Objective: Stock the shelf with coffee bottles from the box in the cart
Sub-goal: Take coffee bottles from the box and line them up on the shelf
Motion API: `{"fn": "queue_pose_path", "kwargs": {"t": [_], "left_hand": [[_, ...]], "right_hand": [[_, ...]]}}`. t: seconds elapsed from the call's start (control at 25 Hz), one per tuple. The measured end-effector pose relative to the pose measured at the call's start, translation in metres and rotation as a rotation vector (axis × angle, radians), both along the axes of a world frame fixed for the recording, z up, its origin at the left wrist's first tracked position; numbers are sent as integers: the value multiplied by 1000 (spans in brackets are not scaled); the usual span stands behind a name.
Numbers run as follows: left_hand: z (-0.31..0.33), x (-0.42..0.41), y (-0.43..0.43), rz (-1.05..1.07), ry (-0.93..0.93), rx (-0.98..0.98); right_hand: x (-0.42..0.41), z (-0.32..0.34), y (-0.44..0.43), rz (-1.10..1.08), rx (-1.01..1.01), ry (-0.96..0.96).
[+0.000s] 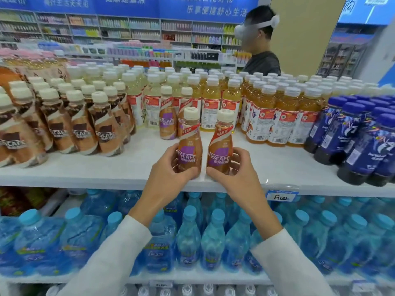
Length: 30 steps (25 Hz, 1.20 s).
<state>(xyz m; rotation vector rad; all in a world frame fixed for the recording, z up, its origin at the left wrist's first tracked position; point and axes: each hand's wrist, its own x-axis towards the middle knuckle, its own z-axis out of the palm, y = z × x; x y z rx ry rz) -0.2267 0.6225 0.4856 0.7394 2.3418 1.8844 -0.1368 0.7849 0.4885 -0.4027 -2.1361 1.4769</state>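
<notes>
1. The left hand (171,167) has its fingers and thumb curled round the lower body of a coffee bottle (189,144), which has its cream cap up and its purple label facing the camera
2. The right hand (237,169) grips a second coffee bottle (220,144) the same way; this one leans a little to the right at the top
3. Both bottles sit just beside each other at the front edge of the white shelf (277,165), in the open gap between the stocked rows. The fingers hide their bases, so I cannot tell whether they stand on the shelf
4. Behind them, further back in the gap, two purple-label bottles (167,118) stand upright side by side
5. Left of the gap are rows of brown-label coffee bottles (81,127); right of it are orange drink bottles (273,116), then dark blue bottles (359,144)
6. On the shelf below are blue-capped water bottles (188,233), and a price tag (281,196) reading 6.00 hangs on the upper shelf's edge
7. A person in a white headset (264,58) stands beyond the shelving
</notes>
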Motion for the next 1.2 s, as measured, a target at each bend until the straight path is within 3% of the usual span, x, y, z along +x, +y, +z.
{"fn": "queue_pose_path", "kwargs": {"t": [0.16,0.56,0.84,1.2], "left_hand": [[3,-2,-3,49,37,-34],[5,8,3,99,72,-34],[-2,10,17,253,103,-27],[13,-44,96,274,132,-59]], "right_hand": [[1,-5,-3,-54,26,43],[-3,-4,5,84,48,-12],[1,-14,-11,-148,25,96],[-70,7,54,-164,45,26]]}}
